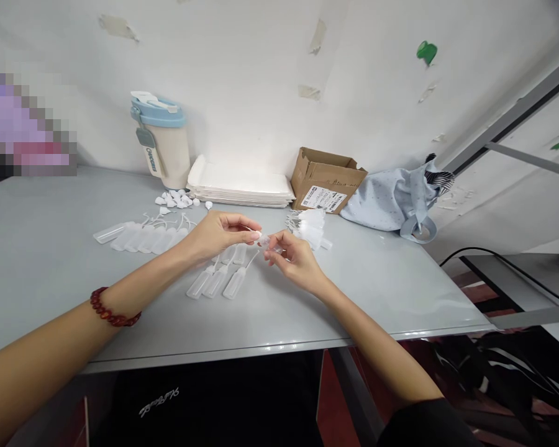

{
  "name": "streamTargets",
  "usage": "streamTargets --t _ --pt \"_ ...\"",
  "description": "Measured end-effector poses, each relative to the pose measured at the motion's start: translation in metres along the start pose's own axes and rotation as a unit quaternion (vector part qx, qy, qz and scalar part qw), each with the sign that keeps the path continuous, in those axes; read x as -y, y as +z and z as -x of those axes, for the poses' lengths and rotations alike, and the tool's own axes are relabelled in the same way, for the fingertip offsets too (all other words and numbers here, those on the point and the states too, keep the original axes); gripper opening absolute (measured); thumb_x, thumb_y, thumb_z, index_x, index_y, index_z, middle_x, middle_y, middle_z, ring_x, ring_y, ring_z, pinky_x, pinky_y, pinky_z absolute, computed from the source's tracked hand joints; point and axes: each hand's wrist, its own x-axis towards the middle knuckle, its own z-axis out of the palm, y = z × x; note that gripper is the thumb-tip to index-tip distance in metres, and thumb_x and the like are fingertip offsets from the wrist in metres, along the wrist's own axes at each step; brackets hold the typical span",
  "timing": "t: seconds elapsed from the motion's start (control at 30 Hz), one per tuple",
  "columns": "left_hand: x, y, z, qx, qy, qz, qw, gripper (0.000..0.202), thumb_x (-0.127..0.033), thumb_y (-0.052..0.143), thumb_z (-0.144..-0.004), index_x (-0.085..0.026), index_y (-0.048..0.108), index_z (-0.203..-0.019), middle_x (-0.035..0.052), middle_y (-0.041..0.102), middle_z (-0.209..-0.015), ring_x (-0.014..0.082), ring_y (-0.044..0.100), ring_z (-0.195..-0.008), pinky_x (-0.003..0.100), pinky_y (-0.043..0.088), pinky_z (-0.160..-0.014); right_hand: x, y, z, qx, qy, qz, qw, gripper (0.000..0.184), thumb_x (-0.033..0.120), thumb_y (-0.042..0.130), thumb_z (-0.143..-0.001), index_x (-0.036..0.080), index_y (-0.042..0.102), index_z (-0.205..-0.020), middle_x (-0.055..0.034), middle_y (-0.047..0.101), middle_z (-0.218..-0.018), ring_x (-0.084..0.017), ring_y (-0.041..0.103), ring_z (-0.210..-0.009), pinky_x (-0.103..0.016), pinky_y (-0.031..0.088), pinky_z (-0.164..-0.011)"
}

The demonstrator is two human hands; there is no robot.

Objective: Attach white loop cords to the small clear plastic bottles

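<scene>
My left hand point(221, 233) pinches a small white cap point(259, 235) between thumb and fingertips. Against it, my right hand point(294, 257) grips a small clear plastic bottle point(276, 248), mostly covered by the fingers. Cap and bottle meet or nearly meet; I cannot tell if they are joined. Below the hands lie several flat translucent bottles point(234, 283) with thin white stems. More such bottles point(151, 238) form a row left of my left wrist. Loose white caps point(177, 198) are heaped behind that row. To the right, a bunch of white pieces point(310, 226) with thin stems overlaps.
Along the wall stand a cream tumbler point(170, 146) with a blue lid, a stack of white trays point(242, 186) and an opened cardboard box point(323, 183). A light blue cloth bag point(386, 202) lies at the right. The grey table point(177, 335) has its front edge close to me.
</scene>
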Motion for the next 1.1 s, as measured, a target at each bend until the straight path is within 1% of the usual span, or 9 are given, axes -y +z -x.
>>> streamTargets --t 0.17,0.27,0.4,0.53,0.6,0.67,0.8,0.93,1.1 --pt "-0.004 0.002 0.001 0.013 -0.028 0.016 0.999 0.023 -0.035 0.076 -0.070 -0.018 0.074 -0.086 0.0021 0.073 -0.080 0.0162 0.068 -0.076 0.030 0.054 -0.080 -0.010 -0.001 0.000 -0.015 -0.107 0.137 0.985 0.005 0.017 0.049 -0.087 0.021 0.046 -0.087 -0.0017 0.060 -0.083 -0.013 0.061 -0.071 -0.027 0.050 -0.064" --pt "-0.006 0.002 0.002 0.028 -0.051 0.000 0.998 0.018 -0.034 0.074 -0.072 -0.017 0.074 -0.079 0.0012 0.072 -0.071 0.0139 0.066 -0.069 0.025 0.054 -0.073 -0.015 -0.002 0.000 -0.016 -0.194 0.237 0.952 0.012 0.010 0.040 -0.090 0.021 0.045 -0.091 -0.0053 0.061 -0.087 -0.016 0.061 -0.084 -0.029 0.050 -0.071" --pt "-0.007 0.002 0.003 0.042 -0.074 0.007 0.996 0.016 -0.032 0.074 -0.072 -0.016 0.072 -0.071 0.0009 0.068 -0.062 0.0122 0.064 -0.061 0.022 0.052 -0.064 -0.019 -0.004 -0.001 -0.031 -0.278 0.341 0.897 0.022 0.002 0.033 -0.089 0.020 0.045 -0.092 -0.0102 0.062 -0.097 -0.016 0.057 -0.084 -0.029 0.050 -0.071" --pt "-0.007 0.002 0.003 0.057 -0.091 0.031 0.994 0.018 -0.033 0.073 -0.073 -0.015 0.071 -0.070 0.0020 0.069 -0.064 0.0107 0.061 -0.057 0.022 0.051 -0.060 -0.019 -0.004 -0.002 -0.040 -0.309 0.378 0.872 0.024 0.000 0.032 -0.088 0.020 0.045 -0.088 -0.0119 0.063 -0.102 -0.017 0.055 -0.083 -0.031 0.049 -0.073" --pt "-0.008 0.001 0.004 0.059 -0.086 0.026 0.994 0.019 -0.034 0.073 -0.073 -0.014 0.071 -0.069 0.0025 0.069 -0.065 0.0110 0.061 -0.057 0.023 0.052 -0.060 -0.017 -0.004 -0.001 -0.030 -0.283 0.356 0.890 0.023 0.002 0.032 -0.089 0.020 0.046 -0.088 -0.0110 0.063 -0.099 -0.017 0.056 -0.084 -0.031 0.049 -0.072" --pt "-0.008 0.001 0.005 0.060 -0.063 0.000 0.996 0.020 -0.034 0.071 -0.074 -0.014 0.070 -0.071 0.0024 0.068 -0.064 0.0121 0.061 -0.058 0.024 0.052 -0.061 -0.012 -0.004 0.000 -0.014 -0.232 0.296 0.927 0.019 0.006 0.034 -0.089 0.020 0.046 -0.089 -0.0085 0.062 -0.094 -0.016 0.057 -0.082 -0.029 0.048 -0.070" --pt "-0.009 0.001 0.009 0.058 0.046 -0.092 0.993 0.020 -0.035 0.069 -0.075 -0.016 0.070 -0.082 0.0032 0.069 -0.073 0.0151 0.063 -0.068 0.026 0.052 -0.066 0.000 -0.005 0.002 0.022 -0.061 0.108 0.992 0.003 0.020 0.047 -0.088 0.021 0.046 -0.087 -0.0017 0.062 -0.082 -0.010 0.052 -0.060 -0.025 0.045 -0.058" --pt "-0.006 0.002 0.011 0.045 0.164 -0.155 0.973 0.015 -0.030 0.065 -0.077 -0.017 0.069 -0.083 0.0052 0.069 -0.088 0.0180 0.063 -0.083 0.030 0.052 -0.075 0.005 -0.008 0.001 0.060 0.051 -0.081 0.994 0.017 0.034 0.055 -0.087 0.021 0.044 -0.085 0.0015 0.060 -0.070 -0.009 0.050 -0.054 -0.024 0.040 -0.053" --pt "-0.005 0.000 0.010 0.068 0.143 -0.101 0.982 0.024 -0.034 0.069 -0.074 -0.017 0.069 -0.090 0.0073 0.069 -0.096 0.0207 0.064 -0.090 0.033 0.054 -0.079 0.005 -0.008 -0.001 0.064 0.062 -0.142 0.986 0.026 0.042 0.060 -0.083 0.021 0.045 -0.083 -0.0002 0.062 -0.074 -0.009 0.048 -0.053 -0.025 0.041 -0.051"
